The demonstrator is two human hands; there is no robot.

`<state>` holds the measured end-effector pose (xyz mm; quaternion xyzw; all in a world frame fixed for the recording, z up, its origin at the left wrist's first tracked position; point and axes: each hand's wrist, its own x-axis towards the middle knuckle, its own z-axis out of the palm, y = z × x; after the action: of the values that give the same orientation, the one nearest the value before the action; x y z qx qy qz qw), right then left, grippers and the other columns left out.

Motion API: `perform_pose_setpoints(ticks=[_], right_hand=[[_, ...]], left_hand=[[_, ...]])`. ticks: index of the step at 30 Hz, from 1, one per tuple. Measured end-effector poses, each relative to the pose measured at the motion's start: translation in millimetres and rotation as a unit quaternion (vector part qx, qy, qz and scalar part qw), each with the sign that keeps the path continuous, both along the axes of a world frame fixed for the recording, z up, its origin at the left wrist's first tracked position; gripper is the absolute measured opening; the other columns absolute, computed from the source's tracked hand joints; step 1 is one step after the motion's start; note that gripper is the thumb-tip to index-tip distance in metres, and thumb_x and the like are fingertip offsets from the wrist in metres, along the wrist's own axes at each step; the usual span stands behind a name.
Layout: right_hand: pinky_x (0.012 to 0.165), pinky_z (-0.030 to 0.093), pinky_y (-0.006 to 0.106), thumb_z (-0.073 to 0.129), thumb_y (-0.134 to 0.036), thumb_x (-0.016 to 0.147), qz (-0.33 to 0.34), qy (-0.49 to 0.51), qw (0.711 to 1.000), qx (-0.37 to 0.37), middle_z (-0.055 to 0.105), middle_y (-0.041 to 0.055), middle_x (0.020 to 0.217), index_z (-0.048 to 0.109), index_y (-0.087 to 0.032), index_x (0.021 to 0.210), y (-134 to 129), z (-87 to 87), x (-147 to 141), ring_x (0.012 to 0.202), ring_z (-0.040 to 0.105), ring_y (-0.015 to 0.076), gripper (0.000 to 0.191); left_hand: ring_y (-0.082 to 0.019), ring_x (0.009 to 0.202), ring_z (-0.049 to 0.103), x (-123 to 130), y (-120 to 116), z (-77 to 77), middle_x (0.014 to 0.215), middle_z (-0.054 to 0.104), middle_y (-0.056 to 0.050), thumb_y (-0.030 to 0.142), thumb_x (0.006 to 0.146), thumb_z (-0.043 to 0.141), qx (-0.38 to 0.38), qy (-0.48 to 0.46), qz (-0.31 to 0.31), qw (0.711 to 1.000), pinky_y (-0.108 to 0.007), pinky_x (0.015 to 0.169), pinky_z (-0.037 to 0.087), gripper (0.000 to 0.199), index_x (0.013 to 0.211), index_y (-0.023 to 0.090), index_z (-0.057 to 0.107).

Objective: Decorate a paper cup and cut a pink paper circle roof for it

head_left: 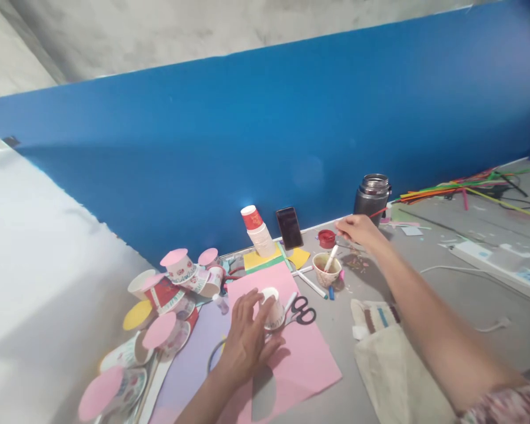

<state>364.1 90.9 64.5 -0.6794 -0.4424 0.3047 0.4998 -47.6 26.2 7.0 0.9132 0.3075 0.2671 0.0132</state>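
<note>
My left hand point(249, 335) rests on the pink paper, fingers curved around the left side of a small white paper cup point(272, 312). The cup stands upright with printing near its lower edge. Black-handled scissors point(304, 311) and a white marker lie just right of the cup. Reaching to the back, my right hand point(355, 228) has its fingertips pinched together beside a small red lid point(327, 238). Whatever is between those fingertips is too small to make out. Below it stands a printed paper cup point(327, 271) with a white pen leaning inside.
Several decorated paper cups with pink paper discs point(159, 331) crowd the left. A cup stack point(258, 229), a phone point(289, 228) and an open dark flask point(372, 197) stand along the blue partition. Right are a cloth pouch point(388, 365), a power strip point(503, 271) and coloured pipe cleaners point(446, 189).
</note>
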Motion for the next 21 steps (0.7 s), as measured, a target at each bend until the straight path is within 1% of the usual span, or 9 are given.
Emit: perform_pose_setpoints(ticks=[1,3,5,7,10,12,14,17,21], right_hand=[[0.072,0.062,0.032,0.068,-0.040,0.103,0.012,-0.002,1.000,-0.008,0.074,0.0038,0.101,0.071,-0.015,0.108,8.7,4.8,0.3,0.081,0.071,0.0155,0.026],[0.087,0.063,0.042,0.067,-0.039,0.103,0.041,-0.003,0.999,-0.027,0.072,0.0089,0.124,0.068,-0.018,0.126,30.0,13.1,-1.0,0.102,0.072,0.0217,0.031],[0.094,0.062,0.046,0.067,-0.038,0.103,0.072,-0.005,0.996,-0.046,0.068,0.0107,0.134,0.066,-0.019,0.132,53.2,16.6,-5.7,0.111,0.070,0.0246,0.035],[0.096,0.062,0.047,0.068,-0.038,0.103,0.096,-0.007,0.993,-0.063,0.067,0.0110,0.136,0.066,-0.020,0.134,74.3,13.3,-12.9,0.114,0.070,0.0254,0.036],[0.096,0.062,0.048,0.068,-0.038,0.102,0.123,-0.012,0.990,-0.075,0.067,0.0113,0.137,0.065,-0.019,0.135,97.0,-2.8,-23.6,0.114,0.070,0.0258,0.038],[0.096,0.062,0.048,0.068,-0.038,0.102,0.137,-0.017,0.988,-0.072,0.067,0.0113,0.136,0.065,-0.019,0.135,106.6,-16.4,-28.0,0.114,0.070,0.0259,0.038],[0.096,0.062,0.048,0.068,-0.038,0.102,0.149,-0.025,0.986,-0.065,0.067,0.0112,0.137,0.065,-0.019,0.135,113.7,-28.6,-30.2,0.114,0.070,0.0261,0.038],[0.096,0.061,0.048,0.068,-0.038,0.102,0.175,-0.043,0.982,-0.055,0.067,0.0114,0.137,0.064,-0.019,0.135,121.6,-39.6,-31.6,0.115,0.070,0.0260,0.038],[0.095,0.062,0.048,0.069,-0.039,0.102,0.221,-0.086,0.971,-0.040,0.067,0.0104,0.136,0.065,-0.018,0.134,126.8,-40.3,-34.4,0.114,0.070,0.0271,0.039]], left_hand=[[-0.042,0.147,0.049,1.3,0.5,6.4,0.148,0.052,-0.019,0.042,0.096,0.071,-0.019,-0.009,-0.001,1.000,-0.064,0.117,0.045,0.069,0.157,0.032,0.042],[-0.040,0.151,0.044,8.9,5.0,21.3,0.156,0.046,-0.019,0.045,0.099,0.066,-0.066,-0.047,0.012,0.997,-0.063,0.119,0.044,0.062,0.156,0.032,0.044],[-0.036,0.154,0.042,23.3,16.2,37.8,0.161,0.043,-0.017,0.045,0.104,0.057,-0.139,-0.102,0.030,0.985,-0.061,0.123,0.041,0.053,0.153,0.030,0.047],[-0.032,0.156,0.041,42.8,34.7,52.7,0.164,0.043,-0.015,0.048,0.105,0.054,-0.228,-0.168,0.045,0.958,-0.057,0.127,0.038,0.050,0.151,0.028,0.049],[-0.032,0.157,0.042,74.5,72.6,64.6,0.166,0.045,-0.015,0.054,0.102,0.056,-0.366,-0.261,0.027,0.893,-0.054,0.128,0.037,0.057,0.150,0.024,0.050],[-0.034,0.158,0.041,93.4,99.9,63.7,0.168,0.045,-0.017,0.056,0.096,0.064,-0.438,-0.291,0.022,0.850,-0.054,0.130,0.035,0.065,0.150,0.022,0.051],[-0.034,0.160,0.037,109.1,125.1,57.0,0.171,0.041,-0.016,0.057,0.091,0.073,-0.480,-0.323,0.031,0.815,-0.052,0.131,0.032,0.073,0.151,0.022,0.051],[-0.035,0.162,0.033,127.0,155.8,41.9,0.175,0.032,-0.017,0.061,0.089,0.074,-0.502,-0.342,0.046,0.793,-0.052,0.131,0.033,0.084,0.157,0.022,0.045],[-0.036,0.164,0.027,142.3,184.5,23.4,0.177,0.024,-0.020,0.064,0.086,0.077,-0.519,-0.374,0.064,0.766,-0.049,0.132,0.028,0.095,0.161,0.020,0.039]])
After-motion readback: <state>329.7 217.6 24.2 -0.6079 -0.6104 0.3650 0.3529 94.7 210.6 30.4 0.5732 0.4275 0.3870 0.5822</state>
